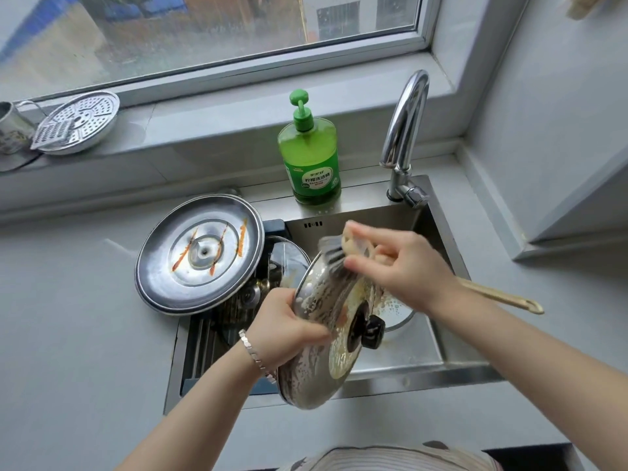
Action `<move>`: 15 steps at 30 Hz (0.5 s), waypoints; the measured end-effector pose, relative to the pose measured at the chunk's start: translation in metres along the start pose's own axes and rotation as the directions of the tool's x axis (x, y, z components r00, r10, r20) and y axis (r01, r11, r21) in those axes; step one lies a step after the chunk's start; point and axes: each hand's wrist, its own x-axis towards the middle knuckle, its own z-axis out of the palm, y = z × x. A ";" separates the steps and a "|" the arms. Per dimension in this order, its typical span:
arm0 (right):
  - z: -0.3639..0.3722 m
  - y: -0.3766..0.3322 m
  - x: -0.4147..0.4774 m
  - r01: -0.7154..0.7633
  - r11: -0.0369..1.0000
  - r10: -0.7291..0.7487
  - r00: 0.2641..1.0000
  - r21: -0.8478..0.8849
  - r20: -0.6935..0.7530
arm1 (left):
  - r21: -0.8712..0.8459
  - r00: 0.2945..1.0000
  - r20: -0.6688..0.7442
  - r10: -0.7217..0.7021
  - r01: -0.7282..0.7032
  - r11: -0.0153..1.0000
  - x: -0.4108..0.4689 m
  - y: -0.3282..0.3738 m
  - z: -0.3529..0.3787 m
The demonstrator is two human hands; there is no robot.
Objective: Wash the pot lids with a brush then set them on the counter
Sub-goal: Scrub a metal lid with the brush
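Observation:
Over the sink my left hand grips the left rim of a soapy steel pot lid with a black knob, tilted on edge. My right hand is shut on a wooden-handled brush, its dark bristles pressed on the lid's upper rim. A big steel lid streaked with orange sauce lies upside down at the sink's left edge. A glass lid leans behind the soapy lid, and another glass lid lies in the basin.
A green dish soap bottle stands behind the sink, the chrome tap to its right. On the windowsill at far left rest a perforated steamer plate and a mug. Grey counter flanks the sink.

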 end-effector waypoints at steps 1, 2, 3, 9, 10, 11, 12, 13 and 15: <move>-0.004 0.013 0.010 -0.086 0.996 0.086 0.995 0.005 -0.048 | 0.003 1.000 0.017 -0.001 0.001 1.000 0.000 0.001 0.001; -0.008 0.022 0.019 -0.172 0.985 0.171 0.982 -0.004 -0.084 | 0.008 1.000 0.026 0.000 -0.001 1.000 0.000 0.003 0.002; -0.010 0.030 0.023 -0.229 0.973 0.226 0.968 -0.014 -0.110 | 0.001 1.000 0.031 -0.002 0.002 1.000 0.000 0.004 0.002; 0.014 -0.003 -0.015 0.153 0.985 -0.166 0.971 -0.084 -0.172 | -0.345 0.991 -0.035 -0.128 0.108 0.932 0.002 0.006 0.001; 0.012 -0.001 -0.012 0.110 0.988 -0.130 0.972 -0.110 -0.196 | -0.412 0.987 -0.023 -0.157 0.133 0.901 0.001 0.006 0.002; 0.009 0.005 -0.006 0.018 0.996 -0.036 0.975 -0.083 -0.221 | -0.454 0.985 -0.009 -0.170 0.147 0.879 0.000 0.006 0.003; 0.006 0.011 -0.001 -0.075 0.996 0.063 0.972 -0.046 -0.228 | -0.475 0.985 -0.003 -0.173 0.151 0.867 -0.001 0.006 0.005; 0.005 0.015 0.000 -0.114 0.993 0.101 0.965 -0.039 -0.242 | -0.489 0.985 -0.002 -0.171 0.148 0.860 -0.001 0.006 0.007; 0.013 0.007 -0.010 0.036 0.993 -0.065 0.963 -0.115 -0.261 | -0.517 0.986 -0.002 -0.169 0.144 0.844 0.000 0.004 0.006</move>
